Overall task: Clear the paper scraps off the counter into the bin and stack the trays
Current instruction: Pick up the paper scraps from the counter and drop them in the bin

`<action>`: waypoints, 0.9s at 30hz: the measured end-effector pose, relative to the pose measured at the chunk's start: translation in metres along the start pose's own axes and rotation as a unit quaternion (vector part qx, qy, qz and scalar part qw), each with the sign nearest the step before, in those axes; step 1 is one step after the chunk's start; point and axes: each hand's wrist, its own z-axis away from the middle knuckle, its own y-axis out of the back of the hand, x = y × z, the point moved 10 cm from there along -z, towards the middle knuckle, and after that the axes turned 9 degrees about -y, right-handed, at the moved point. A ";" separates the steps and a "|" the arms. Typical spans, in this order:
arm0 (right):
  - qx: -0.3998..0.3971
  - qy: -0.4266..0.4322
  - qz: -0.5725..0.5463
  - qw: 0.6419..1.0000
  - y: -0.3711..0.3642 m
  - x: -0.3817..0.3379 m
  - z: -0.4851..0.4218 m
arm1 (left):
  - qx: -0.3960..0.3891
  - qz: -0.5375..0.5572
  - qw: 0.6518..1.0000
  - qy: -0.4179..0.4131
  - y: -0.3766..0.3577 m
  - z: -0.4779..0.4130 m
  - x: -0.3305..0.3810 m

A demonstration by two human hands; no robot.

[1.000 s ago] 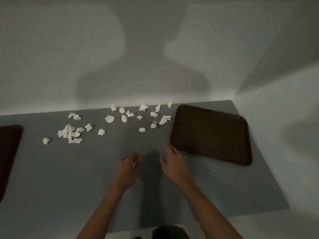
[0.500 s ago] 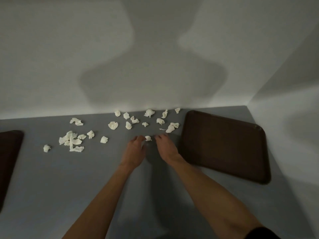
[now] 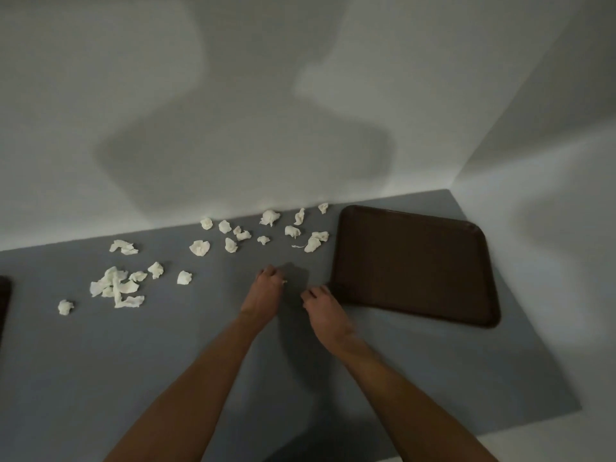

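Observation:
Several crumpled white paper scraps lie on the grey counter (image 3: 200, 345): one cluster near the back wall (image 3: 270, 217) and another cluster at the left (image 3: 116, 288). A dark brown tray (image 3: 413, 261) lies flat at the right. My left hand (image 3: 265, 291) sits mid-counter with its fingers curled round a small paper scrap (image 3: 283, 282), of which only a white bit shows. My right hand (image 3: 321, 308) is just right of it, fingers curled, close to the tray's near-left corner. Whether it holds anything is hidden.
The edge of a second dark tray (image 3: 3, 298) shows at the far left. White walls close off the counter at the back and right. The counter's front edge runs along the bottom right. No bin is in view.
Both hands reached forward to a lone scrap in the middle of the counter, then drew back a little. That scrap is now in my left hand. The view shifted slightly.

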 end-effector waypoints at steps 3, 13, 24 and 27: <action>0.008 -0.070 -0.062 0.996 0.007 0.012 0.025 | 0.019 0.057 0.998 0.011 0.010 0.024 0.013; 0.086 -0.279 -0.203 0.935 0.030 0.058 0.194 | 0.002 0.162 0.987 -0.025 -0.003 0.121 0.090; 0.233 -0.458 -0.262 0.817 0.051 0.150 0.414 | -0.100 0.225 0.955 -0.167 -0.083 0.189 0.262; 0.245 -0.489 -0.291 0.785 0.036 0.188 0.464 | -0.144 0.235 0.942 -0.192 -0.114 0.211 0.313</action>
